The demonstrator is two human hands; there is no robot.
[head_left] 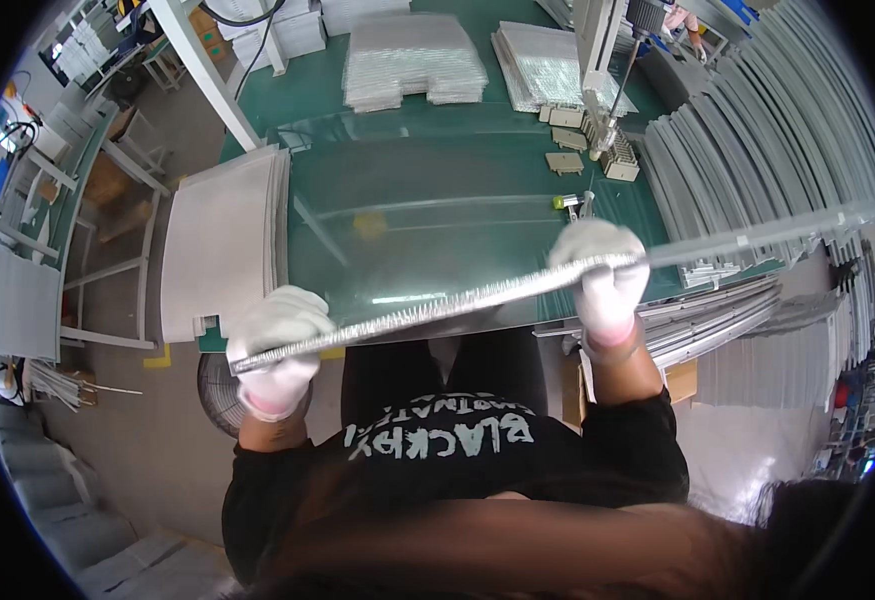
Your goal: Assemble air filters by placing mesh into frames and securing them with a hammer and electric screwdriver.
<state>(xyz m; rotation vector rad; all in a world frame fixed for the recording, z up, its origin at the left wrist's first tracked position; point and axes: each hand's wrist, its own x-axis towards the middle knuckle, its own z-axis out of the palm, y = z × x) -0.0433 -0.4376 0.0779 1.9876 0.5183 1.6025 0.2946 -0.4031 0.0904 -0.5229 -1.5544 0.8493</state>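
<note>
My left hand (282, 325), in a white glove, grips the left end of a long, thin panel (457, 302). Its silvery, ribbed edge faces up, so the panel shows almost edge-on. Further along it, my gloved right hand (597, 265) is closed on the panel from the other side. A narrow grey strip (767, 235) runs on to the right past that hand; whether it belongs to the same panel I cannot tell. The panel slants up to the right, over the front edge of the green worktable (407, 240).
A stack of pale sheets (222, 240) lies at the table's left; notched silvery panels (412, 60) are piled at the back. Many upright panels (777, 140) crowd the right side. A post-mounted driver (647, 15) hangs near small beige parts (564, 162). A fan (215, 390) stands below.
</note>
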